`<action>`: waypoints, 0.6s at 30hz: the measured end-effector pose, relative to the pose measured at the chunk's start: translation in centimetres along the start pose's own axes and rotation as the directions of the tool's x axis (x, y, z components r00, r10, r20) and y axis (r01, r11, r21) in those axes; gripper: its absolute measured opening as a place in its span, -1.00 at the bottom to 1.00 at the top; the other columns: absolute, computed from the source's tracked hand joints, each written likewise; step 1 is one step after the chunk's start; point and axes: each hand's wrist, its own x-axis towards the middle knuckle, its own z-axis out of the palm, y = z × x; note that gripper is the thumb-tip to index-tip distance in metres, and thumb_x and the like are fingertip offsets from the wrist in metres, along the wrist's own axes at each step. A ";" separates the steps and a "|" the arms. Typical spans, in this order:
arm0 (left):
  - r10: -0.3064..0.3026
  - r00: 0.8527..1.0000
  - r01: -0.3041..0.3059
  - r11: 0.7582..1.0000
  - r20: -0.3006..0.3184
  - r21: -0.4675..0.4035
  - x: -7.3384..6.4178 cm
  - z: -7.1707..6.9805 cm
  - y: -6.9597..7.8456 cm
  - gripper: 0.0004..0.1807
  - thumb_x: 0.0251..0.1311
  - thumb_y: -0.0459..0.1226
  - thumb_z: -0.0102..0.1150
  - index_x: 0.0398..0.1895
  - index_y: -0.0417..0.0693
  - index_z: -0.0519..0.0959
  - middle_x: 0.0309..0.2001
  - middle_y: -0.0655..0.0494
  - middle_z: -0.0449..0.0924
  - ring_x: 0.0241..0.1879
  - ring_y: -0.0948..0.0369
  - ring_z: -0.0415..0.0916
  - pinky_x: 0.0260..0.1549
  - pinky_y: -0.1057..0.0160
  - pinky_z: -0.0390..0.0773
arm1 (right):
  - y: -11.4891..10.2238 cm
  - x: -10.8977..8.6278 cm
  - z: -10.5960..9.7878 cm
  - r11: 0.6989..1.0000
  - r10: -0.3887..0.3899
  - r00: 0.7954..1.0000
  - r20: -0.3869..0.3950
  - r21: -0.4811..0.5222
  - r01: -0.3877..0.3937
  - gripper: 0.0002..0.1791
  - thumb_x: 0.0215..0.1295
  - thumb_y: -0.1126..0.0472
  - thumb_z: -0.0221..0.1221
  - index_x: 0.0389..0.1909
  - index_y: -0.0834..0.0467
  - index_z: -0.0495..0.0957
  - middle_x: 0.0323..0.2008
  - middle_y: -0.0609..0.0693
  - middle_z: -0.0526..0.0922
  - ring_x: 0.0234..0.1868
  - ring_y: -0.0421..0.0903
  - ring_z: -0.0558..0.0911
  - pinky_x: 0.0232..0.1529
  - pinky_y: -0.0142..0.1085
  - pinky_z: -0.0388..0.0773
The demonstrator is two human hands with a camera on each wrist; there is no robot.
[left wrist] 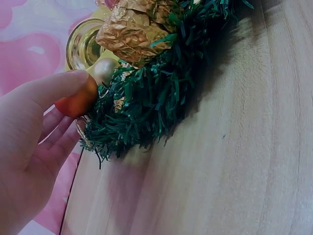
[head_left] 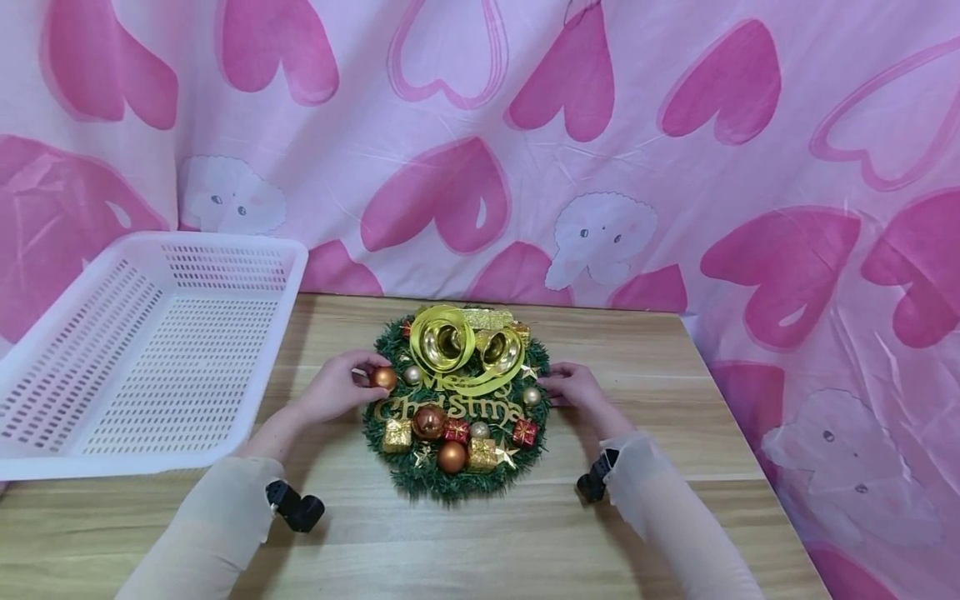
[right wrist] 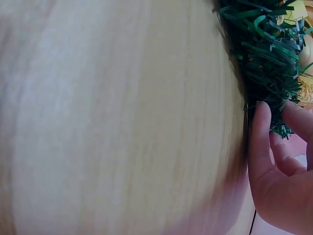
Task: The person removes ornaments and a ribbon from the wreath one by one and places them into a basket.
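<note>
A green Christmas wreath (head_left: 420,483) lies on the wooden table, with gold bells (head_left: 444,343), a yellow ribbon, balls, small gift boxes and gold "Christmas" lettering on it. At its left edge my left hand (head_left: 336,387) grips it, the thumb over a copper-coloured ball (left wrist: 80,100) and the fingers reaching beneath, as the left wrist view shows. On the opposite edge my right hand (head_left: 576,387) pinches the green tinsel (right wrist: 274,63) between thumb and fingers. Those right fingertips are partly hidden in the tinsel.
To the left stands a white perforated plastic basket (head_left: 277,350). Behind the wooden table (head_left: 637,342) hangs a pink curtain (head_left: 525,192) printed with hearts. The table's right edge runs diagonally beyond my right arm.
</note>
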 end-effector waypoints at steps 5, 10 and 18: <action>-0.016 1.000 0.016 1.000 -0.009 -0.023 0.0 -0.1 0.4 -0.54 -0.04 -0.37 0.35 -0.01 -0.27 0.51 -0.13 -0.14 0.57 -0.17 0.08 0.55 -0.18 0.34 0.62 | 0.1 0.1 0.0 1.000 0.014 1.000 -0.006 0.017 -0.014 -0.42 0.16 0.30 0.23 0.19 0.37 0.32 -0.36 -0.04 0.60 -0.54 -0.26 0.56 -0.42 -0.40 0.61; -0.046 0.999 0.045 0.998 -0.022 -0.037 0.1 -0.1 0.9 -0.53 -0.03 -0.35 0.34 0.01 -0.26 0.50 -0.11 -0.15 0.56 -0.18 0.08 0.57 -0.19 0.35 0.62 | 0.1 0.1 -0.1 1.000 0.003 1.000 -0.003 0.008 -0.003 -0.42 0.16 0.31 0.22 0.19 0.40 0.31 -0.39 -0.06 0.58 -0.54 -0.26 0.55 -0.41 -0.41 0.61; -0.052 0.998 0.051 0.998 -0.035 -0.029 0.2 -0.3 1.6 -0.54 -0.02 -0.32 0.35 0.01 -0.22 0.51 -0.11 -0.13 0.56 -0.18 0.08 0.57 -0.17 0.29 0.62 | -0.1 -0.1 0.1 1.000 0.009 1.000 0.001 0.003 -0.009 -0.43 0.17 0.31 0.22 0.18 0.39 0.31 -0.40 -0.07 0.59 -0.55 -0.26 0.55 -0.43 -0.41 0.60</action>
